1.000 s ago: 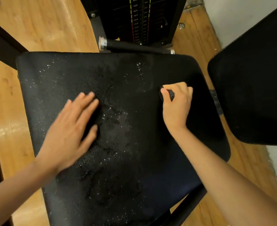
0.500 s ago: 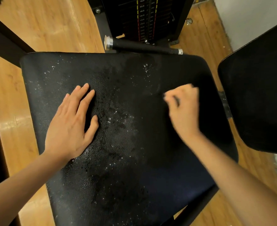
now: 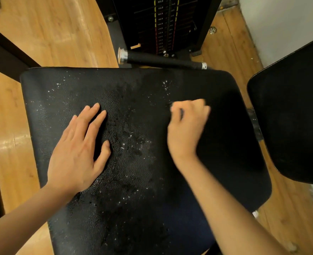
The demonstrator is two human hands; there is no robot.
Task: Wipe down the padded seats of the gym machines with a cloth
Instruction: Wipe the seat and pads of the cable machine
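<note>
Right hand point(image 3: 187, 126), its grip clenching a dark cloth point(image 3: 181, 113) barely visible, is rubbing the seat point(image 3: 133, 172) while the released left hand point(image 3: 78, 150) is pressing flat; droplets left of the grip likely need overlapping strokes.

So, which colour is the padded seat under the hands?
Black, a pebbled texture with white specks, on the padded seat; the head view shows it.
</note>
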